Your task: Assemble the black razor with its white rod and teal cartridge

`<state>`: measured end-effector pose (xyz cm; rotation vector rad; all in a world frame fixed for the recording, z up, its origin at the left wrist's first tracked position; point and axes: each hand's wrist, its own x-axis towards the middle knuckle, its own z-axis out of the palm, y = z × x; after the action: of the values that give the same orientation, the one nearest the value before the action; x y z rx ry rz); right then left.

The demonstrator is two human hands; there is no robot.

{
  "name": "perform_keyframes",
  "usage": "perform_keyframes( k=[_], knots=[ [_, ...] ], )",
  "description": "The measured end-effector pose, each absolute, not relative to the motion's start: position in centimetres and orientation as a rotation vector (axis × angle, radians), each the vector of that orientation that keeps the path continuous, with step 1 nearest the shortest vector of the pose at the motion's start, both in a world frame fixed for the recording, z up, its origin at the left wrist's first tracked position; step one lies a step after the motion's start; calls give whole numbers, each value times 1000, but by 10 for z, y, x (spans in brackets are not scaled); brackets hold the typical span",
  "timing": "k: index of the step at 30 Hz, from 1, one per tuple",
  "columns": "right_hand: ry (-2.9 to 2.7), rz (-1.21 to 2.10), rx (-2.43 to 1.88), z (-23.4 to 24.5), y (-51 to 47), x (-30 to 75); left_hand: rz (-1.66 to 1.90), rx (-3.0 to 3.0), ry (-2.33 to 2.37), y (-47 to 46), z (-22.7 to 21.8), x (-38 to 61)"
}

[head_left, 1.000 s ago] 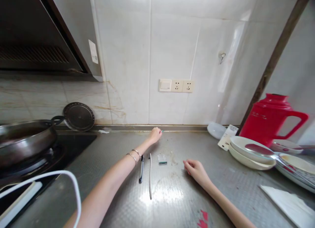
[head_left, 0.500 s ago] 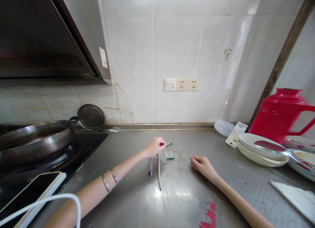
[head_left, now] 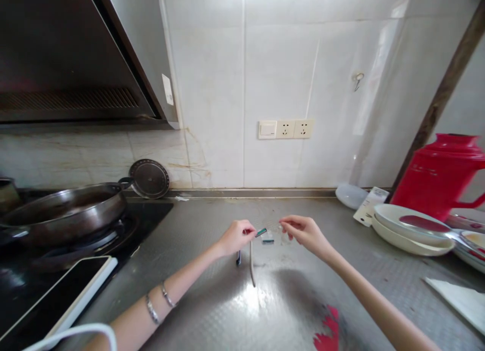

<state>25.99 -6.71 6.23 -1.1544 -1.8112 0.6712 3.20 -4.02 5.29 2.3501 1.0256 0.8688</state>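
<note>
Left hand (head_left: 237, 236): fingertips pinched on one end of a small green strip (head_left: 261, 232), apparently to leave its other end exposed.
Right hand (head_left: 303, 232): opposite the strip, fingers bent; cannot tell whether anything is held.
Second green strip (head_left: 268, 241): on the steel counter (head_left: 204, 310), between the hands, seemingly within reach of both.
Pale cord (head_left: 252, 272): lengthwise near the left hand, presumably laid aside.

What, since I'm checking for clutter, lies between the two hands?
In the head view: the small green strip the left hand holds, and a clear green-edged piece on the counter.
</note>
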Motion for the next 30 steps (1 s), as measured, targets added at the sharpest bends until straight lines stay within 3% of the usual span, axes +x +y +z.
perform_keyframes(
  k=[15,20,30],
  knots=[
    [-2309,77,-936,42,-61,235,648,2098,922,-29,41,21],
    [-2381,54,-941,42,-65,235,584,2134,922,-32,42,22],
    [-2341,163,-1243,19,-31,277,853,2146,1046,-18,35,12]
  ],
)
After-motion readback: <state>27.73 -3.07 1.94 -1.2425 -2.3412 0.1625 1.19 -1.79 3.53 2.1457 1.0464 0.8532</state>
